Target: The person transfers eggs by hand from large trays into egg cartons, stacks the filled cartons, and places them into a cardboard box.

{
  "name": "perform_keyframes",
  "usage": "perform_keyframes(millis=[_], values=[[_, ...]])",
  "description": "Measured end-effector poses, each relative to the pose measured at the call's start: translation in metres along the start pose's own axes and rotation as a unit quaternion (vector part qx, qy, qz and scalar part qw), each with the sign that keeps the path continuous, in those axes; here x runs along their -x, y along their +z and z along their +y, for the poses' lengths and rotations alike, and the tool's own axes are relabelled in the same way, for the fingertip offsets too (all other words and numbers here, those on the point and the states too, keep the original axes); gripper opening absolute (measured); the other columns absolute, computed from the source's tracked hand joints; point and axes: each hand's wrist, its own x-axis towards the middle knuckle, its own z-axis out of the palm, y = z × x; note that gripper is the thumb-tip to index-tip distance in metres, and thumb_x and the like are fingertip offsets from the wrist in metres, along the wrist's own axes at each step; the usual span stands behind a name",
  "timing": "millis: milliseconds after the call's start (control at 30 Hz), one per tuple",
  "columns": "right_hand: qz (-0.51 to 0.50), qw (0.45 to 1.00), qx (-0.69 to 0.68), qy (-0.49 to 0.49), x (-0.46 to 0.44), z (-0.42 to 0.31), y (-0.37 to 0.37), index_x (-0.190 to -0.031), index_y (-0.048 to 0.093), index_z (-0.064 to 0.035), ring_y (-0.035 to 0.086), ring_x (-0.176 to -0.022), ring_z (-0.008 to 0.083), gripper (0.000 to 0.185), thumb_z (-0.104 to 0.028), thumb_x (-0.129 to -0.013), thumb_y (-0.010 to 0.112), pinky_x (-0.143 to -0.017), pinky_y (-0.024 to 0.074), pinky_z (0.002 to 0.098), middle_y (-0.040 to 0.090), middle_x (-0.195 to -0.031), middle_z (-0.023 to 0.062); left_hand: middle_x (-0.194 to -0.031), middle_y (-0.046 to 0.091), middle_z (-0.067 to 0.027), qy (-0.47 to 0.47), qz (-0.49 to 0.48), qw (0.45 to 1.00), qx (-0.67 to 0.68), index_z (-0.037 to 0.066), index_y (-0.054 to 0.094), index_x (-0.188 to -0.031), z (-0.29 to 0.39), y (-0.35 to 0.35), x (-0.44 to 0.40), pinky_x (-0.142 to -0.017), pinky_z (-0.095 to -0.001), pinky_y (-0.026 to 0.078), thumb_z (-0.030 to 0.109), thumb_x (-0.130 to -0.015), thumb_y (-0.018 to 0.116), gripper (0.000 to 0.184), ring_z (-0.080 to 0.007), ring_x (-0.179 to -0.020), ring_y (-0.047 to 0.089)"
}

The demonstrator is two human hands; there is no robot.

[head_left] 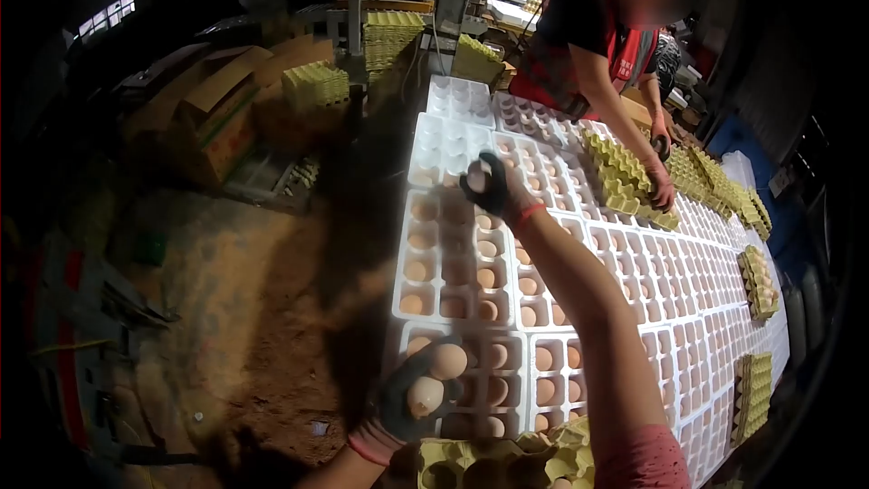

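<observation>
My left hand (407, 398), in a dark glove with a pink cuff, is closed around two eggs (447, 362) near the lower edge of the view. Reaching forward, my right hand (489, 186) wears a similar dark glove and grips a single egg (477, 174). It hovers over the near side of a white foam tray (425, 149) whose pockets look unfilled there. Below it, another white foam tray (398, 294) holds several eggs in its square pockets. A yellow pulp egg tray (453, 462) lies close under my left hand, partly cut off.
Across the table, a co-worker (561, 63) in a red vest handles yellow egg trays (620, 172). White foam trays with eggs spread right. More yellow tray stacks (749, 398) stand along the far right edge. At left are an open cardboard box (213, 118) and tray stacks (389, 41).
</observation>
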Motion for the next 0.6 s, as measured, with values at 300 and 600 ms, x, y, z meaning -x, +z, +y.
perform_keyframes(millis=[300,600], values=[[-0.027,0.888,-0.35,0.296,0.031,-0.04,-0.026,-0.144,0.036,-0.0035,0.056,-0.112,0.022,0.064,-0.045,-0.098,0.05,-0.092,0.0476,0.0339,0.048,-0.136,0.0156,-0.099,0.063,-0.0116,-0.073,-0.012,0.968,0.24,0.004,0.05,-0.131,0.003,-0.002,-0.003,-0.052,-0.0316,0.054,0.033,-0.095,0.054,0.046,-0.0236,-0.078,0.065],[-0.237,0.938,-0.248,-0.06,0.139,-0.282,-0.226,-0.15,0.028,-0.0141,0.041,-0.133,0.0365,0.075,-0.012,-0.086,0.069,-0.11,0.0386,0.0421,0.026,-0.153,0.0192,-0.103,0.068,-0.0122,-0.064,-0.048,0.988,0.129,0.007,0.058,-0.119,0.088,0.07,0.032,-0.046,-0.0293,0.055,0.043,-0.098,0.048,0.043,-0.0273,-0.082,0.071]])
